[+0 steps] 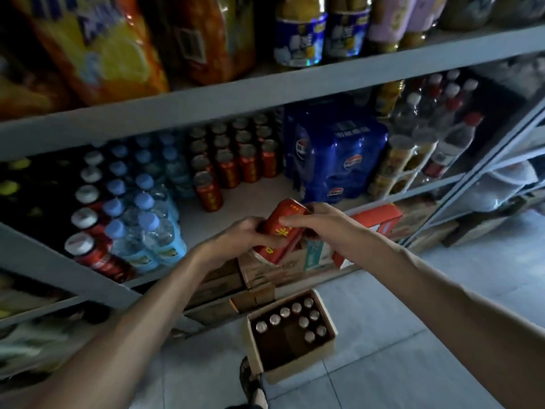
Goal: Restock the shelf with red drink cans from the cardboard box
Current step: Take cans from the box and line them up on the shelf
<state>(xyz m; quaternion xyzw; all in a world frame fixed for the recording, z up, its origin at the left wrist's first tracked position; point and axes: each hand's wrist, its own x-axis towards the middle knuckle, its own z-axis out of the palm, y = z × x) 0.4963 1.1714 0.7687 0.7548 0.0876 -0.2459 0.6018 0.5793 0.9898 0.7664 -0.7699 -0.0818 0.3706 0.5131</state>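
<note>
A grey metal shelf unit (265, 93) fills the upper view, dimly lit, above a pale tiled floor (442, 335). On the top board, from the left, stand orange and yellow snack bags (97, 45), then bottles with blue labels (300, 36). On the middle board, from the left, come dark bottles with white caps (88, 196), clear water bottles with pale blue caps (144, 208), rows of upright red drink cans with silver tops (233, 160), a blue shrink-wrapped pack of cola bottles (339, 160), and clear bottles with red caps (451, 134). The front of that board, just ahead of the can rows, is bare. Below it sit brown cartons and a red and white box (374, 222).

On the floor near the shelf's foot stands an open brown cardboard box (290, 335), with silver can tops along its far and right sides and a dark empty space toward its near left. A sandalled foot (250, 382) is just beside its near corner.

Two red cans with yellow characters (280, 231) are held together at the shelf's front edge, tilted, tops pointing away toward the shelf. The left hand (239, 237) reaches in from the lower left, fingers curled around the cans' left side. The right hand (321, 222) comes from the lower right, fingers closed over their upper right side, thumb lying across the red surface. Both forearms are bare.
</note>
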